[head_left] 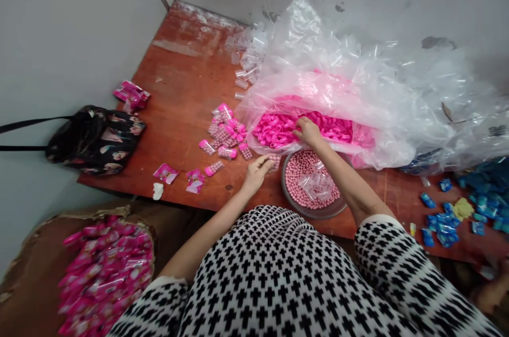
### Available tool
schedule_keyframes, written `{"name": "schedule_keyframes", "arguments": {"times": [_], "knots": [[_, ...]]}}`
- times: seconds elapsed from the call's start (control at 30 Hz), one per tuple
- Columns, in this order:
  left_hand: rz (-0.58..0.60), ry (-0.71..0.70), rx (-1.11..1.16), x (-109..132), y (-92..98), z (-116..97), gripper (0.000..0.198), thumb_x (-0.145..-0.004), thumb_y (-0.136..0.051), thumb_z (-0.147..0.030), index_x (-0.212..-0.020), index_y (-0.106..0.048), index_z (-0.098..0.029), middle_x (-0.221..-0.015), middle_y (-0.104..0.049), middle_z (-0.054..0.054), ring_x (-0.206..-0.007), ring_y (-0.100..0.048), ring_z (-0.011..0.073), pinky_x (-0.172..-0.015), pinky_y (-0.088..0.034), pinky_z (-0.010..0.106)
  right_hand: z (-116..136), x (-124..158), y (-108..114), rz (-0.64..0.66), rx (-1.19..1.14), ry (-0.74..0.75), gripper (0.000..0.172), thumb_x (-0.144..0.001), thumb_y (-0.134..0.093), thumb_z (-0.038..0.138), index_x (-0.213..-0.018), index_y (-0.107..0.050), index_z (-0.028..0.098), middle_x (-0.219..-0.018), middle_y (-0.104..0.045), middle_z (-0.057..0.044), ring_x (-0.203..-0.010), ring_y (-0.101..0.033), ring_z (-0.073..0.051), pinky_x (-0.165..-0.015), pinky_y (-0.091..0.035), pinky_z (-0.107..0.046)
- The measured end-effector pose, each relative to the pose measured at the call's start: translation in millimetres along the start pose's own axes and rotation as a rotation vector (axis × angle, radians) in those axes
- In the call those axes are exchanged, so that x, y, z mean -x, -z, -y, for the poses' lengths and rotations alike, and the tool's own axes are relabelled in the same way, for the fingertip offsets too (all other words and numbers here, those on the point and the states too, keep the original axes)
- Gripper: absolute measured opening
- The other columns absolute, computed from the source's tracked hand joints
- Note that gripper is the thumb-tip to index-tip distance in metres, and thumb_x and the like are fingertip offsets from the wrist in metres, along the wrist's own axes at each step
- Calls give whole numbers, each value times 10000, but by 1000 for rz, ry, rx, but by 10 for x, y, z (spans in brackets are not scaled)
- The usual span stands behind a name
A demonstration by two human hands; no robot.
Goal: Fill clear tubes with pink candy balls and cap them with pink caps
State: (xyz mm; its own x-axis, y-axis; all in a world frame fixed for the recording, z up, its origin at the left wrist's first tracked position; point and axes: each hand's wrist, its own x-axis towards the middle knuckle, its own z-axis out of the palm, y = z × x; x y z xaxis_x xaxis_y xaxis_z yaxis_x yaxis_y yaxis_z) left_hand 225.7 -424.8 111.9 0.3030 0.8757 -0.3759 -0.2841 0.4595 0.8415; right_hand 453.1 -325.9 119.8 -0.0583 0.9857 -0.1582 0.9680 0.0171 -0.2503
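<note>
Left hand (256,171) pinches small clear candy-filled tube (274,161); right hand (308,132) among pink plastic caps (274,132), grip unclear.

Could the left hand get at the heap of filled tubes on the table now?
Probably yes. The left hand lies on the table close to the filled tubes, with only bare wood between; however, it seems to hold a tube.

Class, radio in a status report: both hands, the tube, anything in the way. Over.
Left hand pinches filled tube on the table. Right hand in the pink caps, grip unclear. Candy bowl under right forearm, nothing blocking.
</note>
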Motion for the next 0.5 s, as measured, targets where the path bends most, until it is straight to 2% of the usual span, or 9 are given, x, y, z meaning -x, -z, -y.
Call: {"name": "schedule_keyframes", "arguments": {"times": [0.07, 0.13, 0.23, 0.33, 0.4, 0.5], "knots": [[-19, -23, 37, -56, -48, -49, 504, -647, -729, -482, -1009, -659, -138, -995, -702, 84, -873, -672, 214, -798, -563, 369, -22, 143, 129, -41, -191, -23, 188, -751, -548, 242, -857, -650, 125, -836, -640, -77, -764, -563, -188, -688, -419, -278], [-27, -58, 79, -117, -127, -113, 488, -655, -737, -457, -1024, -654, -148, -998, -700, 76, -856, -671, 201, -782, -564, 352, -10, 324, 256, -10, -444, -16, 160, -728, -552, 253, -801, -634, 136, -704, -616, -25, -669, -544, -156, -647, -407, -258], [5, -113, 165, -199, -284, -208, 423, -663, -741, -443, -967, -651, -163, -1117, -662, 77, -863, -665, 183, -748, -566, 315, 58, 598, 408, 171, -728, 36, 147, -695, -564, 274, -756, -619, 152, -652, -587, 16, -622, -524, -129, -600, -388, -231], [97, -120, 213, -235, -447, -252, 391, -656, -748, -447, -900, -630, -166, -1154, -640, 70, -890, -656, 180, -734, -569, 308, 159, 810, 494, 329, -731, 110, 127, -679, -565, 270, -678, -605, 150, -600, -543, 27, -576, -483, -114, -570, -361, -224], [142, -101, 203, -220, -539, -244, 405, -645, -759, -439, -913, -619, -169, -1052, -671, 55, -855, -658, 172, -733, -569, 313, 233, 926, 520, 294, -646, 144, 127, -697, -540, 249, -676, -607, 144, -602, -541, 16, -577, -474, -119, -581, -363, -234], [138, -108, 174, -155, -634, -198, 410, -639, -766, -427, -920, -616, -167, -940, -685, 33, -805, -657, 158, -738, -565, 313, 335, 1124, 523, 80, -510, 77, 213, -721, -491, 196, -868, -629, 130, -697, -604, -29, -632, -517, -156, -640, -408, -273]]}}
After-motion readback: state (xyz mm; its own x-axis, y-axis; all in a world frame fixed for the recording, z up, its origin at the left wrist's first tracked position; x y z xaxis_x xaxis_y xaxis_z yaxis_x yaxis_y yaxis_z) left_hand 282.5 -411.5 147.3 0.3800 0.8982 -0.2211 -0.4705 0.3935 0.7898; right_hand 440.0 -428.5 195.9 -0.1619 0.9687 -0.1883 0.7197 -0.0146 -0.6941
